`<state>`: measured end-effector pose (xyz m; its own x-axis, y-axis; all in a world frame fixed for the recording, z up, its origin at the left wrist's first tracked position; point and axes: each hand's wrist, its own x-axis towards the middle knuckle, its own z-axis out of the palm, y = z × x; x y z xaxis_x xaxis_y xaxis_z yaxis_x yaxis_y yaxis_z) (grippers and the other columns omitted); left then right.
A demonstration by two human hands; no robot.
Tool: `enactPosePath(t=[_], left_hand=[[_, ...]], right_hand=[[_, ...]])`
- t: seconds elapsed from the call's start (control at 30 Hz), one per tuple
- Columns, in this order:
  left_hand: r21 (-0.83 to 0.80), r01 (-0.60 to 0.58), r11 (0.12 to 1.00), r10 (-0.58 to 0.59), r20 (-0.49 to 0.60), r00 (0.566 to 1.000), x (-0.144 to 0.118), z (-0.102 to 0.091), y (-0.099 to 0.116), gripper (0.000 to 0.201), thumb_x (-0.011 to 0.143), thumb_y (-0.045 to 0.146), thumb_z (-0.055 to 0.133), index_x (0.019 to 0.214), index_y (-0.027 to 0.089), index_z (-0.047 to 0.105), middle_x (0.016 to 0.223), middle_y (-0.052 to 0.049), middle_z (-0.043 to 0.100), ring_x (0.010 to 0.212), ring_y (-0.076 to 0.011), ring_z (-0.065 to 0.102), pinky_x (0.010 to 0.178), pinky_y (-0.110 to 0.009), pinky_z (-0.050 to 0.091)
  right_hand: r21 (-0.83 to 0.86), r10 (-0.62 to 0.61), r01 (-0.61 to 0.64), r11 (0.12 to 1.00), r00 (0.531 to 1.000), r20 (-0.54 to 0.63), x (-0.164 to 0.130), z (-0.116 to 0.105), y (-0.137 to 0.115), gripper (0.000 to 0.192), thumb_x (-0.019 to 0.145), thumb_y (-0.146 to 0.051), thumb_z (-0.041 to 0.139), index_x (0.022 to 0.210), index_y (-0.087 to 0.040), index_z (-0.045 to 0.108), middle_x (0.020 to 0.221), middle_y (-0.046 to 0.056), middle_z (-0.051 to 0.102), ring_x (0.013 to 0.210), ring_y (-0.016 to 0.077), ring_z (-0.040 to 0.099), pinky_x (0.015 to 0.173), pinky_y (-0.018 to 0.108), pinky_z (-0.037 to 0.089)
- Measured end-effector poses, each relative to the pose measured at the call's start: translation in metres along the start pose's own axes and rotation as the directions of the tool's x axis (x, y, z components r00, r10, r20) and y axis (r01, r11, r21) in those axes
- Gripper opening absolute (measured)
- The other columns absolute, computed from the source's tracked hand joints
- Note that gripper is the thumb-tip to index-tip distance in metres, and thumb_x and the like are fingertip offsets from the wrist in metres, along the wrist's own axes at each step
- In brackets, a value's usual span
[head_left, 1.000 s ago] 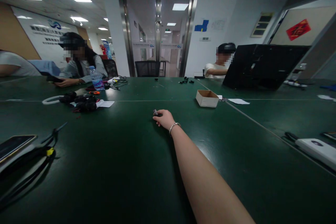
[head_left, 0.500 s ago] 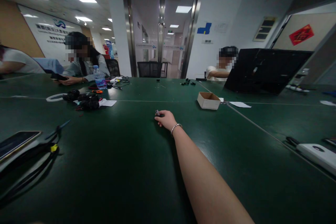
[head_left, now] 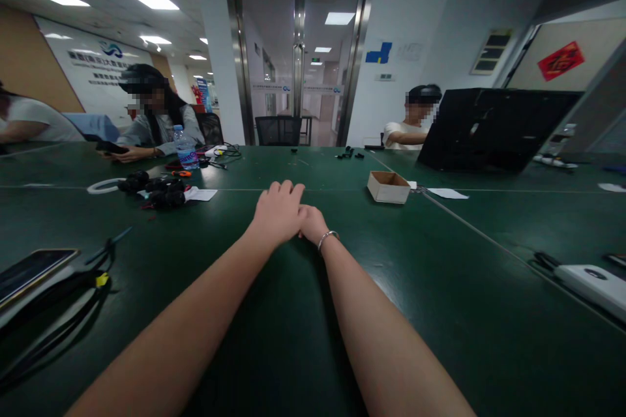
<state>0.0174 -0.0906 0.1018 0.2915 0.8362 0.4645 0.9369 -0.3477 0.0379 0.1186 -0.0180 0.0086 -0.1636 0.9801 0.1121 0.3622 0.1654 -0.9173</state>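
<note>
Both my arms stretch forward over the dark green table (head_left: 274, 313). My right hand (head_left: 313, 225), with a silver bracelet on the wrist, rests on the table in the middle. My left hand (head_left: 276, 212) lies over my right hand's fingertips, its fingers together and pointing away from me. The small dark part that my right fingers gripped a moment ago is hidden under my left hand. What my left fingers touch underneath cannot be seen.
An open cardboard box (head_left: 388, 186) stands to the right beyond my hands. Black parts (head_left: 159, 190), a white ring (head_left: 100, 186) and a water bottle (head_left: 185, 148) lie to the left. A phone (head_left: 29, 268) and cables lie near left. A black case (head_left: 493, 130) and two seated people are farther off.
My left arm has come in from the lower left, and the hand now covers my right fingertips and the small dark part. My right hand has stayed in place.
</note>
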Motion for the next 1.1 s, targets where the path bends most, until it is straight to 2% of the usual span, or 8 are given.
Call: enactPosePath(t=[0.1, 0.17, 0.23, 0.33, 0.43, 0.67, 0.83, 1.1], left_hand=[[-0.073, 0.271, 0.96, -0.265, 0.078, 0.961, 0.022, 0.035, -0.01, 0.051, 0.085, 0.046, 0.044, 0.127, 0.018, 0.045, 0.122, -0.019, 0.048, 0.112, -0.0375, 0.043, 0.088, -0.049, 0.039], [-0.164, 0.323, 0.932, -0.307, 0.12, 0.944, 0.025, 0.052, -0.011, 0.055, 0.086, 0.05, 0.039, 0.131, 0.017, 0.042, 0.124, -0.02, 0.046, 0.113, -0.0391, 0.042, 0.088, -0.051, 0.039], [-0.243, 0.289, 0.926, -0.276, 0.088, 0.957, 0.023, 0.065, -0.008, 0.054, 0.088, 0.048, 0.036, 0.132, 0.017, 0.04, 0.124, -0.019, 0.047, 0.112, -0.0369, 0.044, 0.088, -0.049, 0.039], [-0.309, 0.181, 0.934, -0.19, 0.002, 0.982, 0.016, 0.077, -0.004, 0.041, 0.091, 0.038, 0.033, 0.126, 0.019, 0.047, 0.12, -0.015, 0.051, 0.108, -0.0298, 0.047, 0.09, -0.043, 0.04], [-0.348, 0.102, 0.932, -0.115, -0.018, 0.993, 0.012, 0.085, -0.008, 0.034, 0.092, 0.023, 0.03, 0.117, 0.02, 0.053, 0.116, -0.01, 0.053, 0.103, -0.0236, 0.05, 0.092, -0.037, 0.04], [-0.535, 0.096, 0.839, -0.16, -0.074, 0.984, 0.013, 0.099, -0.025, 0.029, 0.089, 0.016, 0.036, 0.105, 0.019, 0.06, 0.107, -0.008, 0.056, 0.1, -0.0191, 0.054, 0.091, -0.033, 0.043], [-0.671, 0.158, 0.724, -0.263, -0.057, 0.963, 0.014, 0.108, -0.034, 0.02, 0.086, 0.016, 0.045, 0.097, 0.019, 0.061, 0.101, -0.006, 0.059, 0.095, -0.0173, 0.057, 0.088, -0.031, 0.046], [-0.767, 0.205, 0.607, -0.334, -0.012, 0.943, 0.017, 0.121, -0.043, 0.016, 0.084, 0.018, 0.05, 0.094, 0.019, 0.062, 0.096, -0.005, 0.064, 0.088, -0.0165, 0.06, 0.082, -0.031, 0.047]], right_hand=[[0.08, 0.022, -0.019, 0.997, 0.999, -0.028, -0.001, 0.0, -0.002, 0.013, 0.08, -0.004, 0.055, 0.088, -0.013, 0.061, 0.05, -0.004, 0.053, 0.037, 0.0087, 0.051, 0.034, 0.014, 0.038], [0.049, 0.038, -0.034, 0.998, 0.996, -0.078, -0.001, -0.002, -0.004, 0.016, 0.08, -0.004, 0.053, 0.09, -0.013, 0.062, 0.053, -0.002, 0.057, 0.036, 0.0092, 0.051, 0.034, 0.016, 0.039], [-0.051, 0.005, -0.012, 0.999, 0.991, -0.135, -0.001, -0.005, -0.005, 0.017, 0.082, -0.004, 0.052, 0.09, -0.013, 0.064, 0.062, 0.002, 0.062, 0.043, 0.0104, 0.054, 0.041, 0.017, 0.043], [-0.216, -0.117, 0.076, 0.973, 0.976, -0.184, 0.002, -0.008, -0.003, 0.016, 0.083, -0.008, 0.053, 0.087, -0.015, 0.067, 0.081, 0.006, 0.068, 0.068, 0.0141, 0.062, 0.062, 0.02, 0.048], [-0.276, -0.135, 0.072, 0.958, 0.967, -0.216, 0.005, -0.009, 0.0, 0.013, 0.08, -0.011, 0.059, 0.087, -0.015, 0.068, 0.087, 0.006, 0.068, 0.081, 0.0165, 0.061, 0.073, 0.022, 0.047], [-0.174, -0.064, 0.021, 0.984, 0.968, -0.243, 0.005, -0.006, 0.004, 0.012, 0.071, -0.013, 0.066, 0.083, -0.016, 0.068, 0.075, 0.003, 0.066, 0.064, 0.0139, 0.061, 0.058, 0.02, 0.048], [-0.035, 0.022, -0.028, 0.999, 0.988, -0.156, 0.009, -0.004, 0.01, 0.015, 0.072, -0.007, 0.064, 0.085, -0.014, 0.064, 0.062, -0.001, 0.059, 0.045, 0.0093, 0.053, 0.042, 0.017, 0.044], [0.228, 0.028, 0.002, 0.974, 0.991, -0.129, 0.008, -0.004, 0.009, 0.014, 0.075, -0.006, 0.064, 0.086, -0.013, 0.059, 0.063, -0.002, 0.059, 0.043, 0.0083, 0.057, 0.04, 0.016, 0.048]])
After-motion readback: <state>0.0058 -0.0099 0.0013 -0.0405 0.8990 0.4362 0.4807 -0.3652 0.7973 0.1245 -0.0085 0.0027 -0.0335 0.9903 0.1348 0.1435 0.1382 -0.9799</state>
